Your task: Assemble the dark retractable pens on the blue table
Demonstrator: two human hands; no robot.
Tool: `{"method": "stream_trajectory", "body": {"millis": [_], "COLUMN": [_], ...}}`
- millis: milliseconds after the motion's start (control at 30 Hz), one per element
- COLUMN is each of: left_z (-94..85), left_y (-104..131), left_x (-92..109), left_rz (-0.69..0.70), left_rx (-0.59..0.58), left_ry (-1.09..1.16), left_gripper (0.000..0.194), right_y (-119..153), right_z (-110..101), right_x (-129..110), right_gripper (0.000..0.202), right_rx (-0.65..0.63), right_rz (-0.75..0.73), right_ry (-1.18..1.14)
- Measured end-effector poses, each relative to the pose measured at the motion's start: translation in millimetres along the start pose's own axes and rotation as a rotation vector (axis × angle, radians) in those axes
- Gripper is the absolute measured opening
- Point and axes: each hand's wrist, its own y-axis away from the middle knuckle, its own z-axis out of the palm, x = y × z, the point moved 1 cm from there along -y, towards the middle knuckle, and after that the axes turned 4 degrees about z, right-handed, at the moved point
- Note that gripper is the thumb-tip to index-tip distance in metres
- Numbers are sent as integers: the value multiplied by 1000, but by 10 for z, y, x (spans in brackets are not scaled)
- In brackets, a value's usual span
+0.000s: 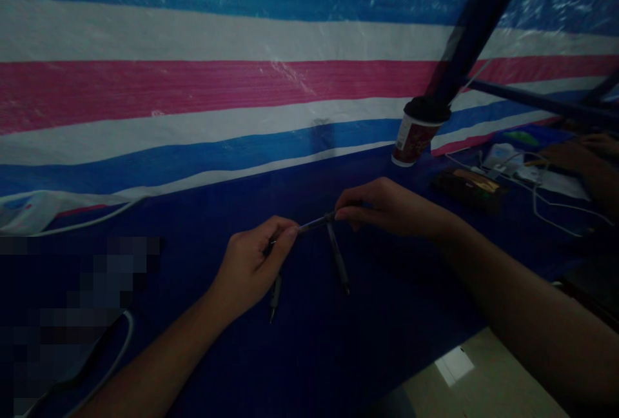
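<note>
A slim pen [313,224] spans the gap between my two hands over the dark blue table. Its left end is pinched between thumb and fingers of my left hand [256,263]. At its right end, my right hand [382,207] is closed with the fingertips on the pen. A second pen [337,259] lies on the table just below, its top close to the held one. Partly hidden behind my left hand, another pen [275,297] points toward me.
A lidded paper cup [416,134] stands at the back by a dark blue post. Right of it are a dark pouch [468,187], white cables [534,199] and another person's hand [568,155]. A striped sheet [217,89] hangs behind. A cable [126,340] curves at lower left.
</note>
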Motion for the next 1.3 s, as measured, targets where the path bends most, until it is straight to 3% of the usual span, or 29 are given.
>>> {"method": "stream_trajectory", "body": {"millis": [333, 500, 633, 733, 867, 1033, 1167, 1300], "left_z": [57, 71, 109, 173, 240, 160, 68, 38], "left_y": [-4, -14, -26, -15, 11, -10, -45, -30], "left_x": [-20, 34, 128, 212, 270, 131, -40, -57], "left_rz": [-289, -250, -256, -289, -331, -234, -249, -289], "left_rx": [-31, 33, 79, 92, 123, 240, 126, -52], "left_ry": [308, 343, 437, 533, 605, 262, -30, -224], "left_gripper": [42, 26, 16, 18, 24, 23, 26, 33], "right_y": [11, 74, 109, 109, 92, 49, 11, -19], "right_z": [40, 63, 167, 281, 395, 377, 320, 298], "right_x": [-15, -154, -278, -324, -318, -181, -56, -35], "right_gripper": [26, 16, 25, 40, 29, 68, 56, 45], "right_rx": [88, -50, -234, -225, -181, -35, 42, -12], "right_rz": [-140, -98, 17, 65, 75, 93, 131, 184], "right_ry": [116, 164, -90, -260, -250, -341, -554, -766]}}
